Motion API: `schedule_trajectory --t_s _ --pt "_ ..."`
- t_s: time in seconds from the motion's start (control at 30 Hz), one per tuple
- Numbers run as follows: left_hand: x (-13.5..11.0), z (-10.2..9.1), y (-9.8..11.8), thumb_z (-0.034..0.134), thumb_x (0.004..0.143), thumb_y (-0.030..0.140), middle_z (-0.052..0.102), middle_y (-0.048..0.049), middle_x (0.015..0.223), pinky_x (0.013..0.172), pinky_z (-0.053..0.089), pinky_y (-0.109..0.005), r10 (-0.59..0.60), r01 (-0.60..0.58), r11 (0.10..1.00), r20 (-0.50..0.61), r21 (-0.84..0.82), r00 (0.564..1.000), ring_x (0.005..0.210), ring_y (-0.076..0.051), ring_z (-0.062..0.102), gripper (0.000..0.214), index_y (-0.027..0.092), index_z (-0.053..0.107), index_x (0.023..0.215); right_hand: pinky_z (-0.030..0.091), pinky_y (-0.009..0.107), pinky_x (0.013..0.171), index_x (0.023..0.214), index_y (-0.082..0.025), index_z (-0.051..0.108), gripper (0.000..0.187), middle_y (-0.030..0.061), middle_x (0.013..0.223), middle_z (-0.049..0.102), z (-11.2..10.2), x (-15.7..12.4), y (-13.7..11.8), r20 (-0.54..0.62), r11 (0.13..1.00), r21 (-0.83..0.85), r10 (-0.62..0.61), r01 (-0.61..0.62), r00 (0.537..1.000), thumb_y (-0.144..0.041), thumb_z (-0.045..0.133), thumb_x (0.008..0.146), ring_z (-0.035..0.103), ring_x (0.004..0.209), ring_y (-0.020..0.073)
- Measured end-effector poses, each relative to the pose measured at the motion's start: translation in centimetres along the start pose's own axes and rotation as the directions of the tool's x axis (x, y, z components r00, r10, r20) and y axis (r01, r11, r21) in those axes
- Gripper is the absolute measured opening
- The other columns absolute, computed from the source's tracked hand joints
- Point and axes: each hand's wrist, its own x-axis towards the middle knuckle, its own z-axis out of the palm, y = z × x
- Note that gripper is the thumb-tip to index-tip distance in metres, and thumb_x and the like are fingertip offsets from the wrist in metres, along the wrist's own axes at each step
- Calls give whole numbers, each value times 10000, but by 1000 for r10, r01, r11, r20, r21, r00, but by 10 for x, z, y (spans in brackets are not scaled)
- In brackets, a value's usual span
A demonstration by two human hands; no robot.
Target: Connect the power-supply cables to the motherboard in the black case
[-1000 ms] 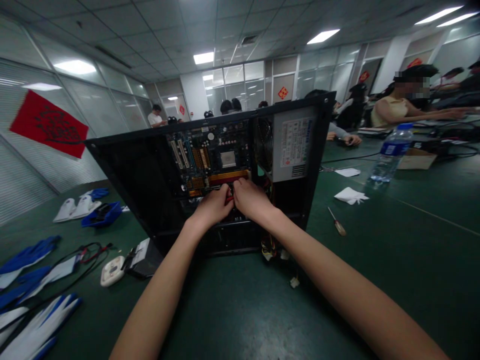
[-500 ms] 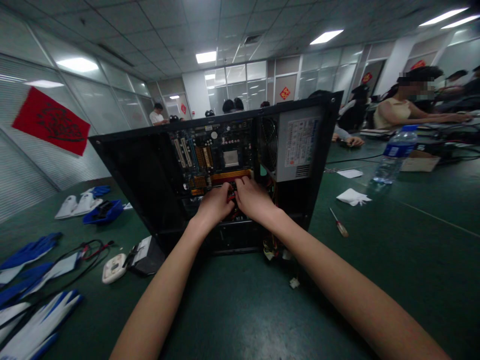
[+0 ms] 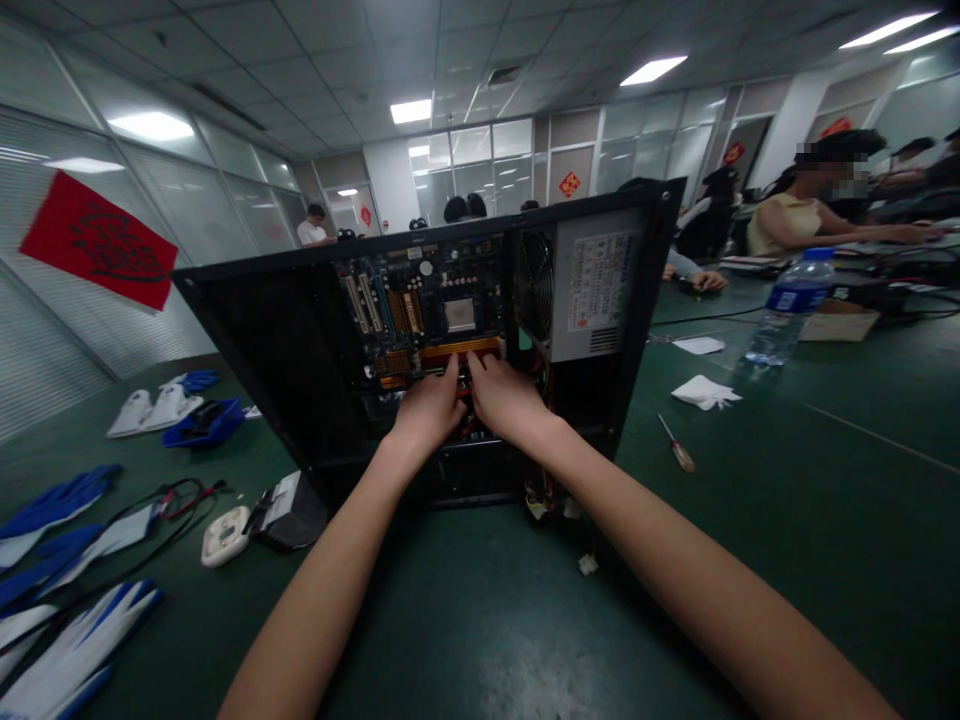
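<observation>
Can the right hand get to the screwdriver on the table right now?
Likely yes: the screwdriver lies uncovered beside the case; the right hand only needs to back out past its side wall.

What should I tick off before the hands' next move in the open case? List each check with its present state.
1. Both hands on the work: left hand and right hand meet just below the slots on the board: ok.
2. Grip: whatever the fingertips pinch is hidden: cannot tell.
3. Case steady: it stands open on the table: ok.
4. Wires clear: a bundle spills from the case's lower edge under the right forearm: not ok.
5. Screwdriver in reach: it lies right of the case, untouched: ok.
6. Bottle clear of the case: upright, apart: ok.
</observation>
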Motion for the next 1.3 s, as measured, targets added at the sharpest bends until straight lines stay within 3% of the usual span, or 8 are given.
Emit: schedule_trajectory --t_s 0.23,0.47,0.77,0.83,0.93,1.07,1.2,1.3 --pt "1 0 -2 515 909 195 706 -224 1150 882 522 -360 51 -51 999 25 10 998 1065 -309 696 724 64 263 1575 544 388 813 1608 -60 231 621 270 1122 705 -7 -3 -1 157 999 -39 27 -21 987 -135 326 999 724 981 304" --pt "3 2 -3 499 916 158 714 -219 1110 898 533 -380 105 -105 995 27 2 994 1058 -320 701 582 58 416 1484 551 397 815 1633 -86 146 664 285 1143 705 -3 -1 1 215 998 -49 55 -45 975 -128 315 992 728 1018 310" --pt "2 1 0 511 891 153 745 -189 1059 874 542 -375 193 -192 980 13 -59 981 999 -313 721 602 86 442 1485 553 415 826 1643 -103 77 722 273 1214 685 -4 -1 2 263 999 -21 45 -41 964 -159 364 983 712 1052 328" --pt "1 1 0 515 882 141 753 -176 1054 873 542 -375 175 -174 980 -5 -91 985 989 -308 725 626 101 431 1501 556 411 812 1640 -91 102 704 273 1197 689 -3 -1 2 245 999 -24 46 -41 969 -148 352 984 715 1040 330" --pt "1 3 -3 547 878 166 759 -153 1061 850 547 -359 169 -166 974 5 -156 986 985 -299 728 528 143 548 1406 560 403 800 1626 -67 170 691 262 1153 705 -3 -1 0 207 999 -18 31 -28 978 -135 378 971 722 1011 330" --pt "0 4 -3 584 907 307 760 -148 1055 810 557 -369 116 -114 983 6 -142 993 987 -315 726 385 190 667 1264 564 407 788 1558 -68 321 650 243 1123 717 -6 -2 -1 141 1000 6 -3 2 990 -146 472 930 725 996 341" --pt "-2 2 -1 542 934 378 764 -169 995 760 561 -394 41 -42 998 -27 -50 999 931 -342 735 323 177 752 1075 562 408 789 1284 -118 592 376 205 1038 738 -8 -1 -2 61 999 20 -38 36 997 -148 461 932 731 974 341" --pt "-2 3 -1 512 942 339 767 -165 963 732 557 -386 14 -15 999 -51 -35 999 912 -339 737 315 175 768 1024 556 392 809 1165 -144 677 326 195 1093 738 -2 2 1 130 993 83 -91 81 987 -153 440 941 725 1015 336"
